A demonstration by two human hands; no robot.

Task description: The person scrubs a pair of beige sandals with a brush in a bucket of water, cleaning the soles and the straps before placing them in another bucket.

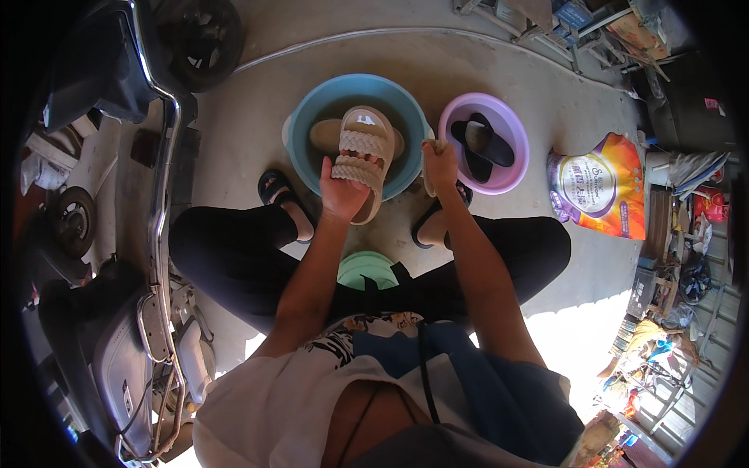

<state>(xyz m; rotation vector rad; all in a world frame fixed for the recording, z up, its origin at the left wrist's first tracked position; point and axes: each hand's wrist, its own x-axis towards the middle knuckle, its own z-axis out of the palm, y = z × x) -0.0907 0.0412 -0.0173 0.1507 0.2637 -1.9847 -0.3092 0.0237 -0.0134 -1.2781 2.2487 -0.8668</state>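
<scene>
My left hand (pixel 347 188) grips a beige slide sandal (pixel 374 140) with two braided straps, its fingers passing under the straps. The sandal is held over the near side of a blue plastic basin (pixel 297 169) and overhangs its rim. In the dark water below lies another beige sandal (pixel 325 136), partly hidden by the held one. At the basin's right rim, my right hand (pixel 440 164) is closed around a pale, narrow object (pixel 429 175), possibly a scrub brush seen edge-on; its working side cannot be made out.
A lilac basin (pixel 522 146) holds black slippers (pixel 496 147). Further right lies an orange and purple detergent bag (pixel 608 187). A green stool (pixel 366 269) shows between my legs. Left stands a scooter (pixel 126 339); a pale hose (pixel 374 33) crosses the floor at the back. Clutter lines the right side.
</scene>
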